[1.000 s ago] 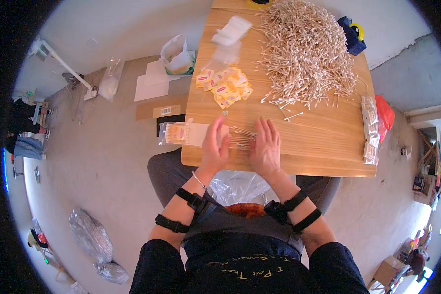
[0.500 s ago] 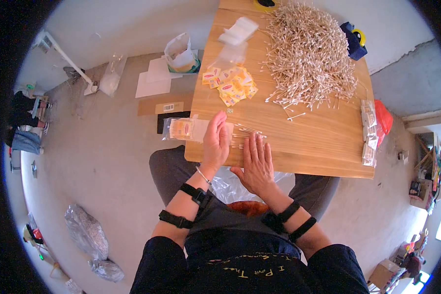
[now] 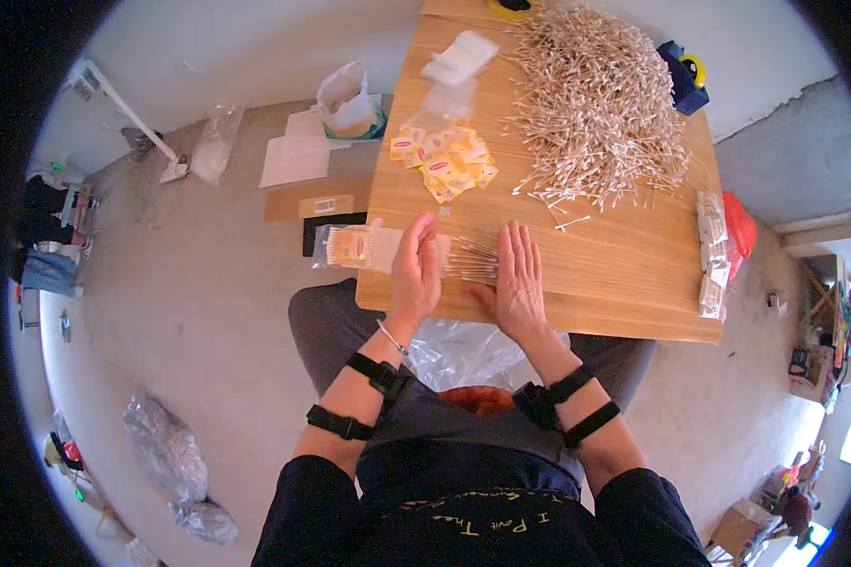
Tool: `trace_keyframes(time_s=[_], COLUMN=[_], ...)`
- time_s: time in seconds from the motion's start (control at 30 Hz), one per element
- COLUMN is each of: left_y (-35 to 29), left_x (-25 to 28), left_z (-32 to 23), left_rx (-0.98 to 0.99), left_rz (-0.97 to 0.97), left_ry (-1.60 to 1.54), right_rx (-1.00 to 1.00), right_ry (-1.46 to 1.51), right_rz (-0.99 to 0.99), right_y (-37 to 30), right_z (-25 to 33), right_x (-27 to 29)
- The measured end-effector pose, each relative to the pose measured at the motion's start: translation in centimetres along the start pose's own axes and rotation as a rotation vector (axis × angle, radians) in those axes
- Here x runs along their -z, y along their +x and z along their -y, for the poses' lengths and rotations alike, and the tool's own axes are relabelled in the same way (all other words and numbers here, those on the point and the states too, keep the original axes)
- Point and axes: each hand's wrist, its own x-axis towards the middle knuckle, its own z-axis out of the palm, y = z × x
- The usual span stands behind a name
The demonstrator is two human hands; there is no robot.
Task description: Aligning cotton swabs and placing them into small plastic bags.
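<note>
Near the table's front left, a small row of cotton swabs (image 3: 471,260) lies between my two hands. My left hand (image 3: 414,269) stands on its edge at their left ends, fingers stretched out, partly over a clear bag (image 3: 383,248). At the right ends, my right hand (image 3: 518,283) lies with straight fingers against the swabs, its thumb pointing toward the left hand. Left of my left hand, a clear pack of cotton swabs with a yellow card (image 3: 350,247) extends past the table edge. Neither hand grips anything.
A large heap of cotton swabs (image 3: 600,104) covers the table's far right. Yellow cards (image 3: 452,161) and clear bags (image 3: 459,59) lie at the far left. Filled packs (image 3: 711,255) line the right edge; a blue tape dispenser (image 3: 683,80) stands behind. A white bag (image 3: 348,104) sits on the floor.
My right hand has shifted up and slightly to the right, to the swabs' right ends. The swabs lie closer together and more evenly in a row. My left hand has barely moved.
</note>
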Motion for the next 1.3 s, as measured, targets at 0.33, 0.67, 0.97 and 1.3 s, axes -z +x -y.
trace_keyframes(time_s=[0.33, 0.67, 0.97, 1.3], left_y=[0.1, -0.1, -0.1, -3.5], left_x=[-0.3, -1.6, -1.4, 1.7], left_z=[-0.5, -0.4, 0.6, -0.8], left_rx=[0.119, 0.134, 0.171, 0.136], left_rz=[0.038, 0.067, -0.070, -0.246], left_ry=[-0.129, -0.273, -0.554, 0.001], right_rx=[-0.268, -0.243, 0.117, 0.181], right_ry=[0.668, 0.846, 0.126, 0.027], right_rz=[-0.378, -0.272, -0.120, -0.064], right_y=[0.8, 2.3, 0.1, 0.2], right_z=[0.2, 2.2, 1.4, 0.8], right_x=[-2.5, -2.2, 0.4, 0.0])
